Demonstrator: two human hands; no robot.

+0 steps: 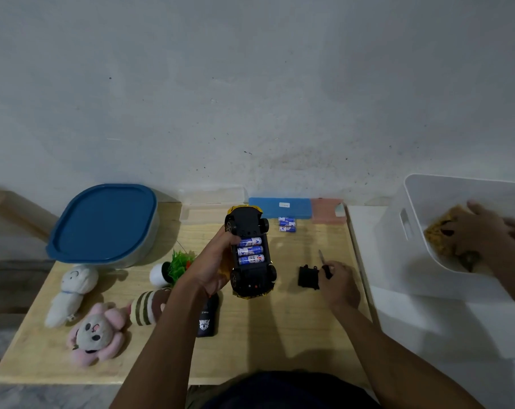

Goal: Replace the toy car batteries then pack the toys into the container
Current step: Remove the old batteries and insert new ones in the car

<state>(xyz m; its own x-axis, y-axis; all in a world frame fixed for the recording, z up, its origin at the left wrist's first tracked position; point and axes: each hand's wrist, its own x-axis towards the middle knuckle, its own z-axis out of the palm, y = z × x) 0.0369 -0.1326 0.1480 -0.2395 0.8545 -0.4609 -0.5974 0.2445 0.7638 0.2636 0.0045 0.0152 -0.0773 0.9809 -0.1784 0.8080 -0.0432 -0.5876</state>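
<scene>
At frame centre the left hand [212,270] curls round the side of the upturned black-and-gold plastic toy car [248,224]. Just right of it, the right hand [339,283] pinches a small black-handled screwdriver [324,262] beside the loose black battery cover [308,277]. Bare pale wooden table [280,335] lies open toward the near edge. Three blue batteries [250,250] fill the car's open bay. The blue-lidded grey container [103,222] sits closed at centre left.

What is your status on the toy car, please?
Left hand grips car, belly up, three batteries seated. Right hand holds screwdriver beside loose cover. Nothing blocking.
</scene>
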